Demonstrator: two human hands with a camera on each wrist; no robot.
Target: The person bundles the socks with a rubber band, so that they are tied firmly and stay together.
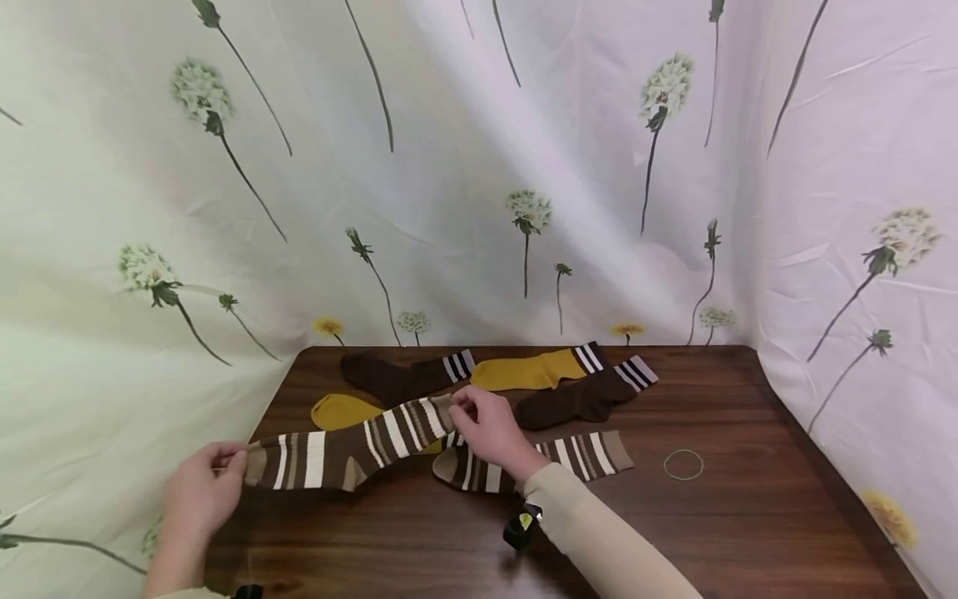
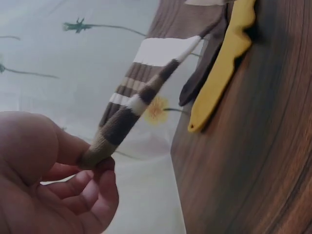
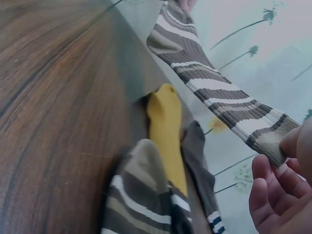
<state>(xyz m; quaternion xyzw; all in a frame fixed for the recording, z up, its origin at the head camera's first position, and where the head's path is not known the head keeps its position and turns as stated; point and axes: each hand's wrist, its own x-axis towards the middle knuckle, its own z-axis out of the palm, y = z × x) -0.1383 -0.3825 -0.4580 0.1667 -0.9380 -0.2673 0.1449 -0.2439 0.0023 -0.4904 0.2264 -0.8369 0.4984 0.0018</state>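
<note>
A brown sock with white and tan stripes [image 1: 340, 449] is stretched between both hands above the table. My left hand [image 1: 205, 487] pinches its tan toe end between thumb and fingers, close up in the left wrist view. At the tan cuff, my right hand [image 1: 490, 426] pinches the other end, also plain in the right wrist view. A second striped sock [image 1: 584, 456] lies on the table, partly hidden under my right hand and wrist. Behind the held sock lies a mustard sock [image 1: 344, 409], its middle covered by it.
Farther back lie a dark brown sock [image 1: 397, 376] with a grey striped cuff, another mustard sock [image 1: 524, 370] and another dark brown sock [image 1: 580, 398]. A thin rubber band [image 1: 683, 465] rests on the wooden table [image 1: 748, 532] at the right. Flower-printed cloth [image 1: 449, 183] hangs around the table.
</note>
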